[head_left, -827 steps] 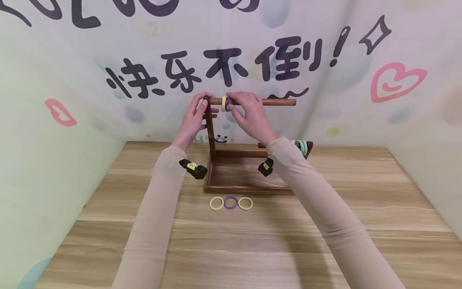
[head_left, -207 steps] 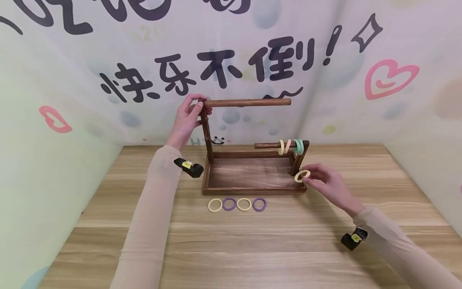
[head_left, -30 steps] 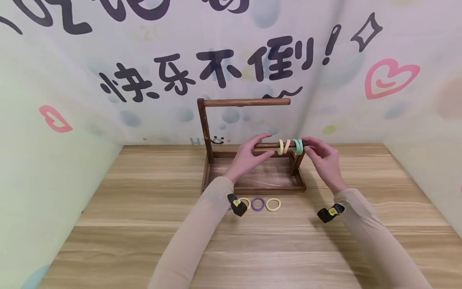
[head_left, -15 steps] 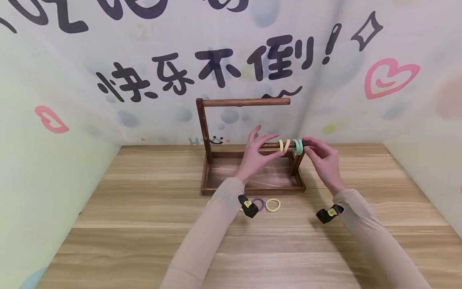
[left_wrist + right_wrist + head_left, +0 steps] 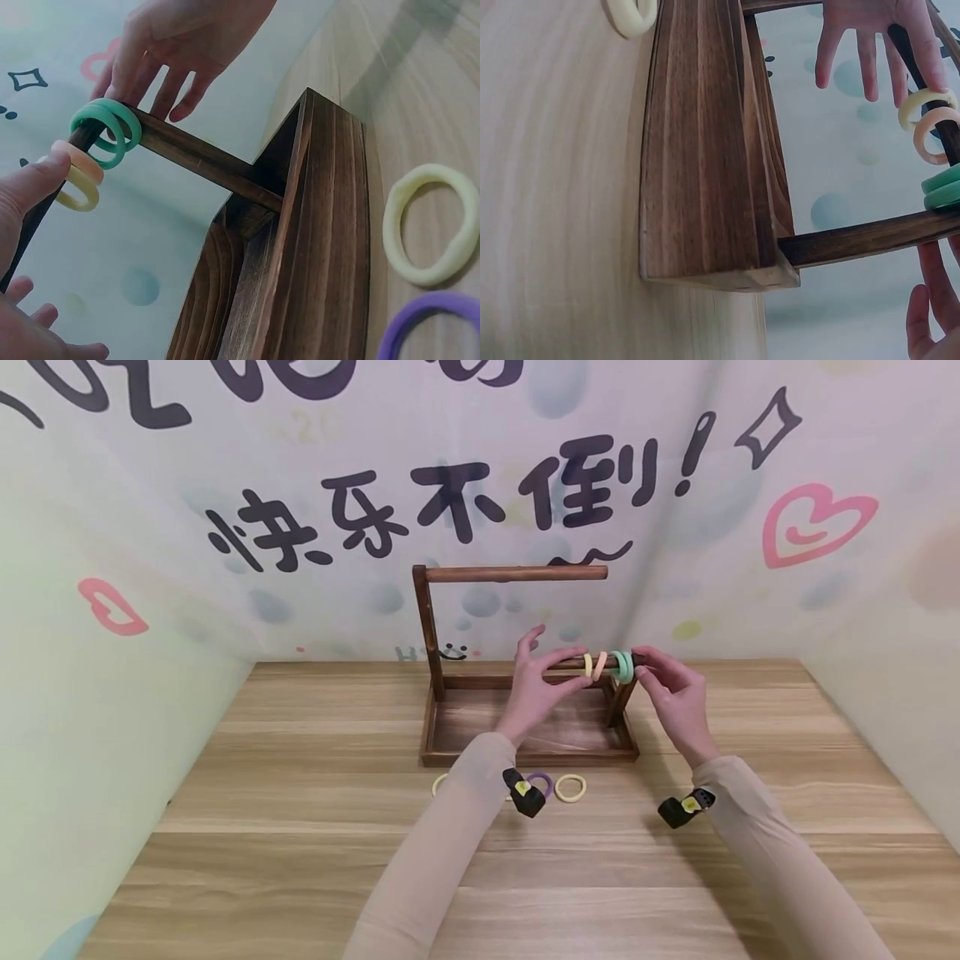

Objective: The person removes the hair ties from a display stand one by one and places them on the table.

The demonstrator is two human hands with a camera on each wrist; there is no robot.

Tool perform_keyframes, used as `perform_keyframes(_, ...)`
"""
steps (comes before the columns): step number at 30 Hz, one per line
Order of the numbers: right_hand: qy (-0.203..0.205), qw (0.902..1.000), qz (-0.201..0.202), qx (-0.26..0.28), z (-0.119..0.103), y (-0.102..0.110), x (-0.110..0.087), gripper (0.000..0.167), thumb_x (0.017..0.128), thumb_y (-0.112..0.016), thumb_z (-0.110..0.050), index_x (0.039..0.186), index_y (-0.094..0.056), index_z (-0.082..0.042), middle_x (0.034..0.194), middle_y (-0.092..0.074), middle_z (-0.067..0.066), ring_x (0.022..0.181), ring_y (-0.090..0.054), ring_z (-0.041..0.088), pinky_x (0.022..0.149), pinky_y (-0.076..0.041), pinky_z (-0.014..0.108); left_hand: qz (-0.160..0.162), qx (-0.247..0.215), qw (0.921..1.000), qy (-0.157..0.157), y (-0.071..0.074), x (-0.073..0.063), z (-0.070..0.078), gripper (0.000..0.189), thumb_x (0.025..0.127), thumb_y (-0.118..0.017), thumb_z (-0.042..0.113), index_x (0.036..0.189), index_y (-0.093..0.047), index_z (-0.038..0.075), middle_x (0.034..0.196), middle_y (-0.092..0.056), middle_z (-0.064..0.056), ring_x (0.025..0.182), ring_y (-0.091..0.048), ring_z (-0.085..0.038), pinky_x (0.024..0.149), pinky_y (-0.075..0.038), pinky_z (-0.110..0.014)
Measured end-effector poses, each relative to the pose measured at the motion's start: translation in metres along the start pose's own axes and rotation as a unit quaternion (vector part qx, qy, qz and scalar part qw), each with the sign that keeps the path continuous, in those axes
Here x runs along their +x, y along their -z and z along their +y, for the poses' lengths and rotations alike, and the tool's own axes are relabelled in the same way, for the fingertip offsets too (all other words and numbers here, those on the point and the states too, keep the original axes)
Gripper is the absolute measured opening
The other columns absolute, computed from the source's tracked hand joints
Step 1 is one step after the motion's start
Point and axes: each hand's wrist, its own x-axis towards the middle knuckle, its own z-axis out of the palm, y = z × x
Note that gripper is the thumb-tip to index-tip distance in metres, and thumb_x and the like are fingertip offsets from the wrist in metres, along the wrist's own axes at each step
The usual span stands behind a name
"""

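Note:
In the head view my left hand is at the lower rod of a dark wooden rack. Thumb and index finger pinch the yellow hair tie that hangs on this rod, while the other fingers spread away. Right beside it hang a peach hair tie, close to my thumb in the left wrist view, and mint-green hair ties near the post. My right hand grips the top of the short post, where the rod joins it.
A tall post on the left carries a bare upper rod. On the wooden table before the rack lies a row of hair ties, among them a yellow one and a purple one; my left forearm partly hides the row.
Earlier, ties left the upper rod and the table row grew. My left hand went from the tall post to the lower rod and closed on the yellow tie; my right hand stayed lately.

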Motion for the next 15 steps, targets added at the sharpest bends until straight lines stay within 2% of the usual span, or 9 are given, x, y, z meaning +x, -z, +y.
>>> perform_keyframes(6, -0.003, 0.9998, -0.011, -0.017, -0.004, 0.003, 0.001, 0.027, 0.091, -0.06, 0.007, 0.117, -0.061, 0.013, 0.1, -0.069, -0.011, 0.086, -0.063, 0.004, 0.077, -0.048, 0.017, -0.015, 0.0, 0.9998, 0.014, 0.003, 0.0, 0.001, 0.038, 0.081, -0.081, 0.021, 0.117, -0.071, 0.015, 0.143, -0.038, -0.007, 0.13, -0.035, -0.022, 0.104, -0.033, -0.036)
perform_keyframes(11, 0.006, 0.9993, -0.019, -0.03, -0.021, -0.001, -0.002, 0.026, 0.091, -0.059, 0.007, 0.116, -0.059, 0.016, 0.1, -0.069, -0.009, 0.086, -0.063, 0.004, 0.076, -0.048, 0.016, -0.02, -0.01, 0.9997, 0.004, 0.008, 0.0, -0.001, 0.038, 0.082, -0.08, 0.019, 0.118, -0.069, 0.012, 0.135, -0.048, -0.01, 0.125, -0.043, -0.019, 0.103, -0.034, -0.032)
perform_keyframes(15, 0.01, 0.999, -0.02, -0.037, -0.028, -0.002, -0.004, 0.027, 0.092, -0.06, 0.005, 0.115, -0.059, 0.017, 0.1, -0.068, -0.009, 0.086, -0.062, 0.005, 0.075, -0.048, 0.016, -0.021, -0.022, 0.9995, -0.012, 0.013, -0.001, -0.004, 0.038, 0.082, -0.079, 0.015, 0.119, -0.068, 0.009, 0.128, -0.057, -0.007, 0.12, -0.049, -0.015, 0.103, -0.036, -0.032)
